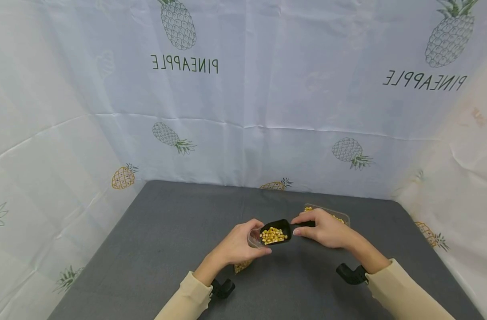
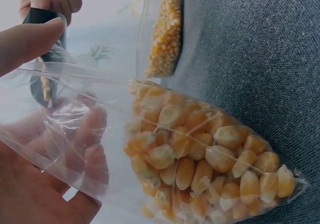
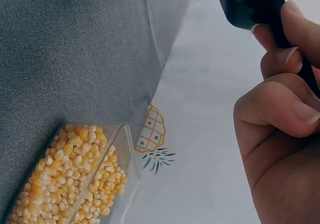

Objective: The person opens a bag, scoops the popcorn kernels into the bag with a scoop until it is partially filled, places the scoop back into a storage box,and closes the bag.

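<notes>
My left hand [image 1: 239,242] holds a clear plastic bag [image 2: 117,139] by its spread mouth, thumb on one side and fingers on the other. Yellow corn kernels [image 2: 200,154] fill the pointed bottom of the bag, which hangs below the hand. In my right hand [image 1: 327,229] is a black scoop [image 1: 284,226], gripped by its handle between thumb and fingers. Corn kernels [image 1: 273,235] lie in the scoop's bowl. Its front edge is at the bag's mouth, close to the left thumb in the left wrist view.
A clear plastic box [image 3: 131,154] of corn kernels stands on the grey table [image 1: 179,235], partly hidden behind the right hand in the head view. White curtains [image 1: 243,89] printed with pineapples surround the table's back and sides. Each wrist bears a black mount [image 1: 351,274].
</notes>
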A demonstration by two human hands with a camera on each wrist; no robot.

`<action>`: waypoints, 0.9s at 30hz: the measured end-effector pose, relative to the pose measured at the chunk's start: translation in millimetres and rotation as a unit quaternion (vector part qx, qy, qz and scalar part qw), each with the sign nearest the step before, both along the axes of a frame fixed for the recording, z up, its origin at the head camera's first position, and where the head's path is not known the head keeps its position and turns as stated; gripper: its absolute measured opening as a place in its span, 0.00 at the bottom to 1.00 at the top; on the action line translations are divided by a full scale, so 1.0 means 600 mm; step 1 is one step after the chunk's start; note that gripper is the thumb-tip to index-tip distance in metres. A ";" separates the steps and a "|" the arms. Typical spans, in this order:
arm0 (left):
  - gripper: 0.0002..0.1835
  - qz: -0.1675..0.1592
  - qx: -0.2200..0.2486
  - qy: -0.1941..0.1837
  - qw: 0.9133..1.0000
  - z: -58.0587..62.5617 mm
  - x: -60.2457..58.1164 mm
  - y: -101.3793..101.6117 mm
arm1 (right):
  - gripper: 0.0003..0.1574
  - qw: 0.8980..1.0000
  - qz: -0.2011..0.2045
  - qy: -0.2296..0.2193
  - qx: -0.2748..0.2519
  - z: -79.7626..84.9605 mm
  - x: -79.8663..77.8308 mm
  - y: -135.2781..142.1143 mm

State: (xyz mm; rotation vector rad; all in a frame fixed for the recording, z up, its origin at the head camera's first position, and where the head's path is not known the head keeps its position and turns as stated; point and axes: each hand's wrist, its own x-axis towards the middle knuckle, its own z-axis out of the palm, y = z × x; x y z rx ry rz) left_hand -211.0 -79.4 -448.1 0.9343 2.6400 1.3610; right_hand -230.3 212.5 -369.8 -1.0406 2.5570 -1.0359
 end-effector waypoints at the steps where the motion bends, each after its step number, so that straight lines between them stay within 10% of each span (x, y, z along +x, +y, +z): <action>1: 0.29 0.000 -0.001 0.000 1.000 0.000 0.000 0.000 | 0.21 1.000 0.001 0.000 0.001 0.001 0.000 0.000; 27: 0.30 0.002 0.000 -0.020 1.000 0.003 0.001 -0.002 | 0.20 0.998 0.030 0.053 0.030 0.014 0.000 -0.017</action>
